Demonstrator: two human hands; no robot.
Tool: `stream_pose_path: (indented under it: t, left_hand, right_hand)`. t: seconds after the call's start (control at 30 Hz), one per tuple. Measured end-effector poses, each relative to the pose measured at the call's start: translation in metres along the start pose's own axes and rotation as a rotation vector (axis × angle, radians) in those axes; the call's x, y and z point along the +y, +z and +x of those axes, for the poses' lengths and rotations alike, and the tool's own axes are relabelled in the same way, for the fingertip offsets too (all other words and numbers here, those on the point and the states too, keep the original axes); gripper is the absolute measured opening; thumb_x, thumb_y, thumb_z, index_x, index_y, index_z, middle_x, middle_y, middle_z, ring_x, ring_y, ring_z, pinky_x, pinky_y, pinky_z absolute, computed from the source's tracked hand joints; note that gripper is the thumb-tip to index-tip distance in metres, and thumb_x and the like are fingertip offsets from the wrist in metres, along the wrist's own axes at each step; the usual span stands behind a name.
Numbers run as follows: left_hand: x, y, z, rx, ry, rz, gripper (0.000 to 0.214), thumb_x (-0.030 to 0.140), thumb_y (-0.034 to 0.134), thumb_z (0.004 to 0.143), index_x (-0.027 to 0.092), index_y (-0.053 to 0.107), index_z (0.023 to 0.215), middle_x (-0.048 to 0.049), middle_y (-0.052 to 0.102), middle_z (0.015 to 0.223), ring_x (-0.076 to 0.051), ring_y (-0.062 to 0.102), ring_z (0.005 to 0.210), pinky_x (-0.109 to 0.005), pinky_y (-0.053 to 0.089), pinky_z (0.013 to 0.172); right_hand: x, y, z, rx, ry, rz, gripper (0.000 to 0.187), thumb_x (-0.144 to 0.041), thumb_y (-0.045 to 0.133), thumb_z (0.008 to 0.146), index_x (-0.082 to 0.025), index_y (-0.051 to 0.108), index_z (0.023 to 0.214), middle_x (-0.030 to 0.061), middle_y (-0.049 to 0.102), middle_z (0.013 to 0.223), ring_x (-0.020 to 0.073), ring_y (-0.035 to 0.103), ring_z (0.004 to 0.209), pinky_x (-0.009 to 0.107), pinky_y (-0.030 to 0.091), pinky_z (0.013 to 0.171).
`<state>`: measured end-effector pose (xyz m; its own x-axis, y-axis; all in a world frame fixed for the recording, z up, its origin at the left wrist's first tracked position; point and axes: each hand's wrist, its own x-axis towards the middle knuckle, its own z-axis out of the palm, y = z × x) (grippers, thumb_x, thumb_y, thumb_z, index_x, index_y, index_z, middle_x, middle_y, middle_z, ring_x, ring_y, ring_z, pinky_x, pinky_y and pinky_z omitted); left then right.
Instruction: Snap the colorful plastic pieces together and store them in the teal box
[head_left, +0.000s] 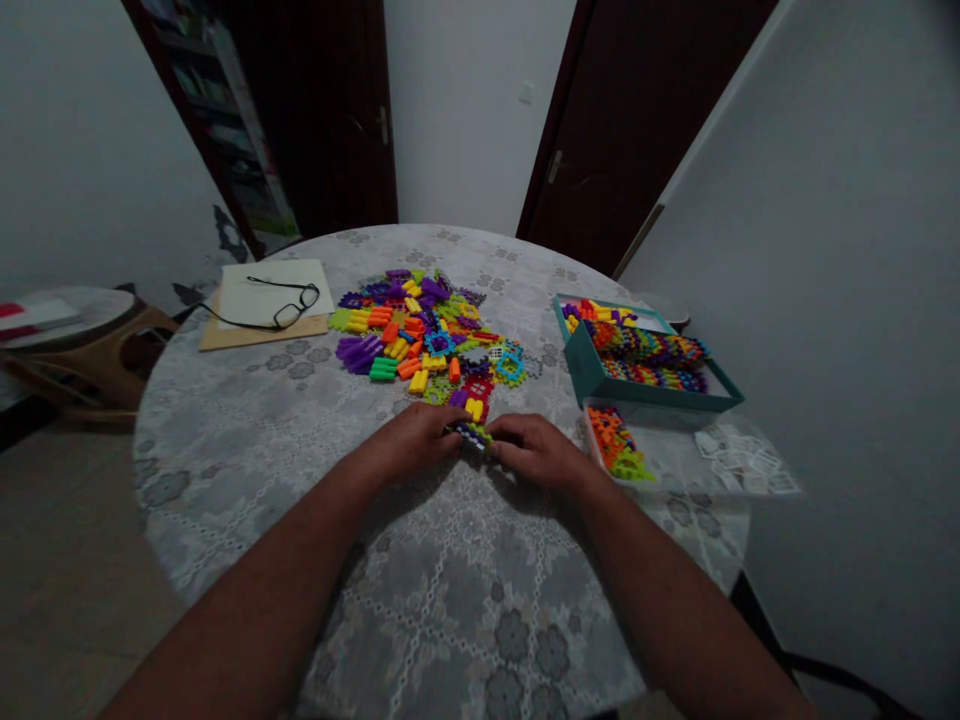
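Note:
My left hand (416, 440) and my right hand (536, 452) meet near the middle of the round table (300, 480). Both pinch a small assembly of interlocking plastic pieces (472, 435), purple and yellow-green, held between the fingertips just above the tablecloth. A pile of colourful plastic building pieces (420, 335) lies just beyond the hands, with orange, yellow, purple, green and blue parts spread out.
A teal box (592, 375) with rows of joined pieces stands at the right. A clear tray (619, 445) with orange and green pieces sits in front of it, beside white cards (739, 460). Glasses (292, 305) rest on papers at the left. A stool (90, 350) stands beside the table.

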<state>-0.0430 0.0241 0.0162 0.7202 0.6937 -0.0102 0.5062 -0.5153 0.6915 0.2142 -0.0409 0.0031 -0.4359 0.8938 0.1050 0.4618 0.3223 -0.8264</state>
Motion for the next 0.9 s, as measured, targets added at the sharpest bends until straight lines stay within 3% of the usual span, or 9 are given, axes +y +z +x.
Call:
stream_pose_path:
  t: [0.13,0.27,0.47,0.6,0.67,0.77,0.9]
  left_hand:
    - [0.001,-0.001,0.0,-0.009,0.024,-0.022,0.035,0.024,0.065,0.101,0.023,0.083,0.131,-0.012,0.085,0.115,-0.028,0.074,0.101,-0.04,0.052,0.097]
    - [-0.001,-0.001,0.0,-0.011,0.022,-0.02,0.04,0.025,0.065,0.102,0.021,0.08,0.139,-0.0128,0.085,0.118,-0.027,0.075,0.103,-0.04,0.052,0.1]
    - [0.001,0.0,0.0,0.013,0.01,-0.013,0.04,0.025,0.066,0.102,0.02,0.079,0.14,-0.0144,0.084,0.127,-0.029,0.075,0.108,-0.041,0.053,0.099]
    - [-0.001,-0.003,-0.001,-0.035,0.03,-0.049,0.034,0.023,0.066,0.102,0.022,0.08,0.132,-0.0084,0.086,0.112,-0.023,0.074,0.098,-0.035,0.052,0.092]
    - [-0.003,-0.006,-0.003,-0.087,0.05,-0.062,0.029,0.022,0.065,0.101,0.02,0.081,0.126,-0.007,0.085,0.103,-0.022,0.072,0.091,-0.033,0.051,0.086]
    - [-0.007,-0.01,-0.004,-0.124,0.08,-0.07,0.026,0.02,0.067,0.099,0.019,0.082,0.119,-0.0067,0.083,0.097,-0.021,0.071,0.086,-0.032,0.049,0.082]
    - [-0.01,-0.01,-0.004,-0.116,0.085,-0.06,0.027,0.019,0.067,0.097,0.02,0.082,0.119,-0.0058,0.082,0.095,-0.022,0.07,0.085,-0.034,0.049,0.083]
  right_hand:
    - [0.009,0.002,0.002,-0.004,0.053,0.109,0.021,-0.036,0.07,0.103,-0.023,0.084,0.111,0.0066,0.083,0.104,0.0224,0.074,0.094,0.034,0.055,0.085]
    - [0.009,0.005,0.003,0.033,0.053,0.078,0.021,-0.038,0.069,0.105,-0.024,0.083,0.109,0.006,0.082,0.101,0.022,0.073,0.091,0.035,0.054,0.085]
    - [-0.001,0.008,0.004,0.068,0.041,0.009,0.021,-0.036,0.066,0.107,-0.021,0.08,0.101,0.004,0.078,0.093,0.0196,0.069,0.084,0.032,0.05,0.078]
    - [0.002,0.01,0.003,0.06,0.01,0.009,0.023,-0.035,0.062,0.109,-0.021,0.078,0.101,0.003,0.076,0.09,0.0194,0.069,0.082,0.031,0.052,0.077]
    - [0.008,0.011,0.005,0.18,-0.042,-0.064,0.023,-0.033,0.058,0.11,-0.022,0.079,0.109,0.0058,0.078,0.099,0.0221,0.072,0.092,0.035,0.056,0.085]
    - [0.02,0.013,0.012,0.412,-0.139,-0.305,0.028,-0.029,0.057,0.11,-0.023,0.076,0.129,0.0129,0.077,0.127,0.0282,0.071,0.121,0.046,0.056,0.109]
    - [0.03,0.022,0.026,0.411,-0.177,-0.55,0.04,-0.027,0.063,0.108,-0.021,0.069,0.148,0.0175,0.069,0.149,0.0333,0.061,0.139,0.056,0.048,0.123]
